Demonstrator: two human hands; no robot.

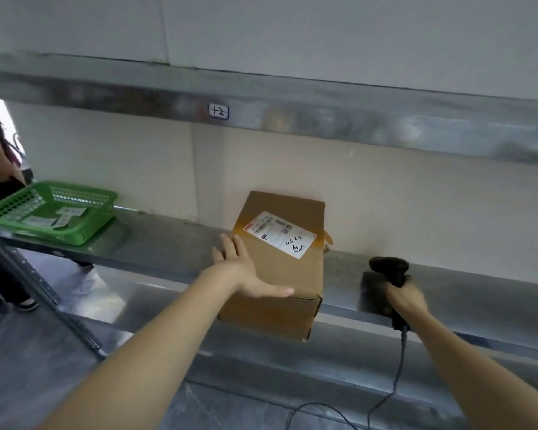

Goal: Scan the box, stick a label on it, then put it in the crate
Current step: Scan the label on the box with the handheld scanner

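A brown cardboard box [280, 268] sits on the steel table [168, 243], its near end jutting past the front edge, with a white shipping label [280, 234] already stuck on its top. The left hand [246, 271] lies spread open against the box's left side, thumb stretched across the near top edge. The right hand [406, 297] is wrapped tight round the grip of a black barcode scanner [389, 268], just right of the box, its cable [398, 367] trailing down. Well off to the left stands a green basket [84, 225] holding loose labels.
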